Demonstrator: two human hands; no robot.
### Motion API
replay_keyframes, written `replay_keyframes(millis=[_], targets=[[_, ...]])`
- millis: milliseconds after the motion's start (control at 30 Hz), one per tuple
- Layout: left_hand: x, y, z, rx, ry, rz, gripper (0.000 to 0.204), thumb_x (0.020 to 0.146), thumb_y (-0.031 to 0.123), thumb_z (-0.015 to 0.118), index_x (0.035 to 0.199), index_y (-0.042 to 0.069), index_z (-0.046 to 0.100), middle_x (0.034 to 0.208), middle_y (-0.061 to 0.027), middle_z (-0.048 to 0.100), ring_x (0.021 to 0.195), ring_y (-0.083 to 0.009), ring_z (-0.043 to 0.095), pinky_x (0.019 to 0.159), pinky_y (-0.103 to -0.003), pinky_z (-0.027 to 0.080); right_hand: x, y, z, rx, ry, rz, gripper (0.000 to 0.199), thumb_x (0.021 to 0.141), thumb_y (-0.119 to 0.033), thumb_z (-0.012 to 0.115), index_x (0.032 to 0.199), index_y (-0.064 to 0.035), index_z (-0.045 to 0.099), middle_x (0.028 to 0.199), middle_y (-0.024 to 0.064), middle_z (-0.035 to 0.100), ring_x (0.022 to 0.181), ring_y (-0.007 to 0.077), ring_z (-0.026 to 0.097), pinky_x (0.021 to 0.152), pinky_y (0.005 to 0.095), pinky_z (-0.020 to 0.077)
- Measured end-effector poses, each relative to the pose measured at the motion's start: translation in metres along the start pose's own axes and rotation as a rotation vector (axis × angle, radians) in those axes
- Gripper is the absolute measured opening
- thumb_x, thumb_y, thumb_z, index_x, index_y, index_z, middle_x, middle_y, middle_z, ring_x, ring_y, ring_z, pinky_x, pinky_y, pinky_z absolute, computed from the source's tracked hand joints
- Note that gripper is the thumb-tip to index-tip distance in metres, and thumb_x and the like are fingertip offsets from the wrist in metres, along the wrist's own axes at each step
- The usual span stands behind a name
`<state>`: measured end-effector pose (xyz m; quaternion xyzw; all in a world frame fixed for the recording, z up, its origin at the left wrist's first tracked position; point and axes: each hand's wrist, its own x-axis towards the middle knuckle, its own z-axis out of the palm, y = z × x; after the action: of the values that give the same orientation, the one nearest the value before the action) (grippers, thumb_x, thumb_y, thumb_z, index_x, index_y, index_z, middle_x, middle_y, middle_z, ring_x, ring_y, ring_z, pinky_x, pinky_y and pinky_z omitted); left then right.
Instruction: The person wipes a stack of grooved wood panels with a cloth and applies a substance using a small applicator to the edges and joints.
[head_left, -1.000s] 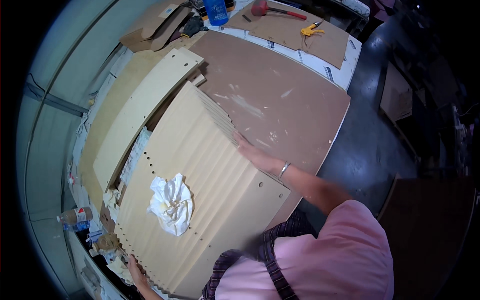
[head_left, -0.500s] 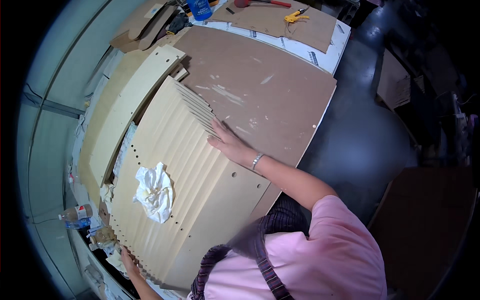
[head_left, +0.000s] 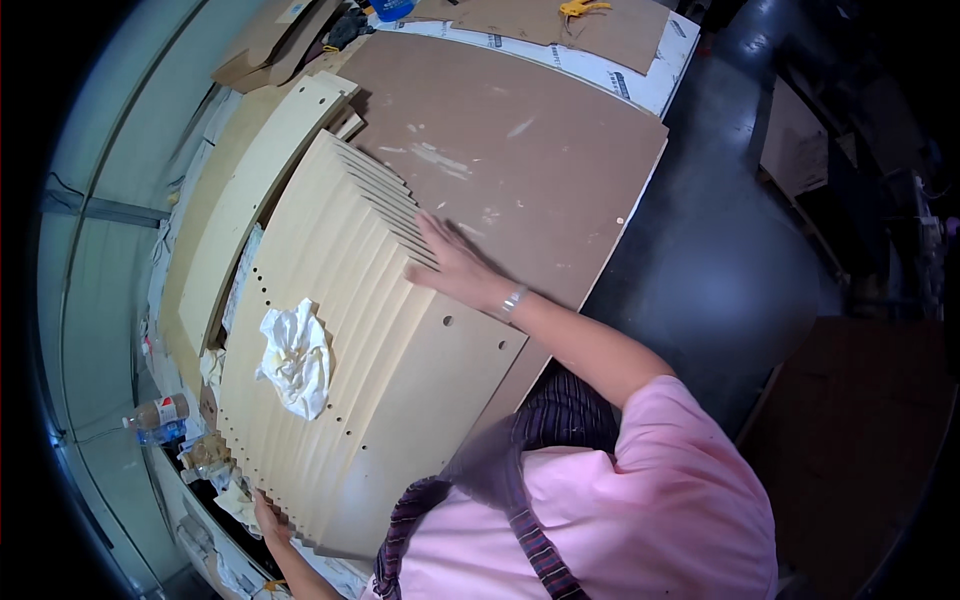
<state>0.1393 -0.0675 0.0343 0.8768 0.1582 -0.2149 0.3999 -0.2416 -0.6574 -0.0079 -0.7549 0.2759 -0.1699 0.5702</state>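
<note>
The stack of thin curved boards (head_left: 350, 350) lies fanned out like steps on the big brown sheet (head_left: 520, 150), w/ small round holes along its edges. It looks pale tan, smooth and flat. A crumpled white rag (head_left: 296, 357) sits on top of the stack, near its left side.

Right hand (head_left: 450, 262) is spread flat, fingers out, pressing on the stack's far right edge where the boards' ends step back. A silver band is on that wrist. Left hand (head_left: 266, 517) holds the stack's near left corner; fingers look curled on the edge, but it's partly hidden, so can't tell how tight.

Step in hand, I think: lining up or steadying the boards. Next move prob. needs both hands pushing evenly so the ends don't slip.

Left of the stack: two long curved strips (head_left: 255, 190) and a plastic bottle (head_left: 160, 412). Beyond the stack, on the worktop (head_left: 640, 85), a yellow tool (head_left: 582, 8).
</note>
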Motion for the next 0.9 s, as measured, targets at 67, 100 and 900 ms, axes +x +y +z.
replay_keyframes(millis=[67, 100, 900], targets=[[-0.011, -0.006, 0.013, -0.049, 0.104, -0.019, 0.043, 0.093, 0.065, 0.055, 0.08, 0.025, 0.049, 0.057, 0.0102, 0.029, 0.044, -0.0062, 0.029, 0.04, -0.026, 0.018, -0.031, 0.024, -0.002, -0.099, 0.007, 0.002, 0.106, 0.085, -0.046, 0.069, 0.153, 0.0101, 0.01, 0.162, 0.0269, 0.011, 0.152, 0.0382, 0.008, 0.124, 0.0408, 0.0126], [-0.016, -0.011, 0.01, -0.083, 0.083, -0.017, 0.042, 0.092, 0.064, 0.056, 0.08, 0.024, 0.049, 0.057, 0.0104, 0.029, 0.044, -0.0058, 0.029, 0.04, -0.025, 0.019, -0.046, 0.042, 0.006, -0.157, 0.0, 0.002, 0.109, 0.082, -0.046, 0.072, 0.153, 0.0101, 0.011, 0.162, 0.0271, 0.013, 0.152, 0.0384, 0.01, 0.124, 0.0411, 0.0139], [-0.076, -0.164, 0.017, -0.255, 0.421, 0.319, 0.051, 0.101, 0.044, 0.045, 0.128, 0.002, 0.056, 0.121, -0.0116, 0.061, 0.112, -0.0212, 0.054, 0.097, -0.036, 0.042, -0.095, 0.033, 0.056, -0.08, 0.219, 0.042, 0.1, 0.076, -0.017, 0.08, 0.153, 0.0071, 0.02, 0.159, 0.0246, 0.024, 0.148, 0.0343, 0.022, 0.122, 0.0414, 0.0155]])
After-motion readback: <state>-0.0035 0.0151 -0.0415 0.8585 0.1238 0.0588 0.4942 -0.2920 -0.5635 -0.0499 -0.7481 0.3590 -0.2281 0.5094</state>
